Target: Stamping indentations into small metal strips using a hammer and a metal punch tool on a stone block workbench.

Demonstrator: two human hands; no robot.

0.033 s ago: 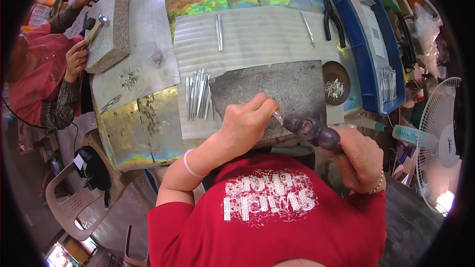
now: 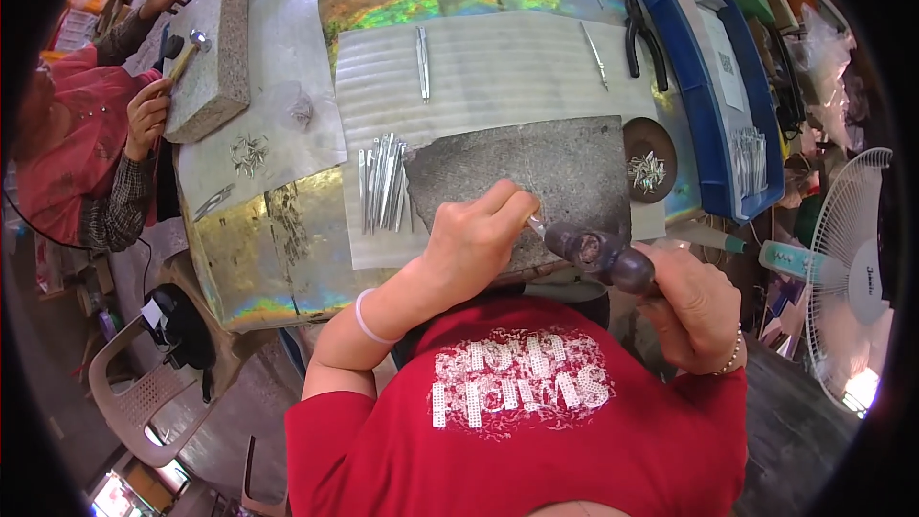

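Observation:
My left hand (image 2: 483,233) is closed in a pinch on a small silvery metal piece (image 2: 537,224) over the near part of a dark stone slab (image 2: 522,158). My right hand (image 2: 694,311) grips a hammer, its handle mostly hidden by the hand. The dark, rounded hammer head (image 2: 591,251) hangs beside the metal piece; I cannot tell whether they touch. Left of the slab lies a bundle of slim silver metal strips (image 2: 385,182). A round brown dish (image 2: 661,137) with small silvery bits stands at the slab's right.
Black-handled pliers (image 2: 645,43) lie by a blue tray (image 2: 766,153). Two thin metal tools (image 2: 423,62) rest on white foam sheeting. At the left, a co-worker holds a hammer (image 2: 182,62) at a granite block (image 2: 215,67). A white fan (image 2: 852,278) stands right; a plastic chair (image 2: 134,373) stands lower left.
The hammer head has shifted very slightly left and up. My left hand stays in place.

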